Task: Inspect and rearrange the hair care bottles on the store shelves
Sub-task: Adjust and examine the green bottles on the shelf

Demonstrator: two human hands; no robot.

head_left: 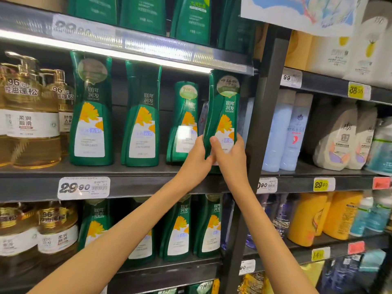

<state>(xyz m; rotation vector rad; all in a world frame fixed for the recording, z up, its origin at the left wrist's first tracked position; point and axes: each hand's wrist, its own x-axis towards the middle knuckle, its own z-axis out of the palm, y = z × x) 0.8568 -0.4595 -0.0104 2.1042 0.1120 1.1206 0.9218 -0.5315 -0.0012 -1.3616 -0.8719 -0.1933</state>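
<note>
Both hands, the left hand (pixel 196 159) and right hand (pixel 230 160), close around the base of a glossy, waisted green plastic bottle (pixel 222 115) at the shelf's (pixel 135 183) right end.

An open gap lay between the second green bottle (pixel 141 115) and the shorter third green bottle (pixel 183 122). The dark upright post (pixel 262 124) walled the row's right end, and the lit shelf edge (pixel 148 54) closed in just above the caps.

The tall green plastic bottle (pixel 222 115) on the right looks smooth and glossy, with a shiny paper-like label. The dark grey metal shelf (pixel 148 183) appears matt, and the amber pump bottles (pixel 31 115) far left look clear, glossy plastic.
</note>
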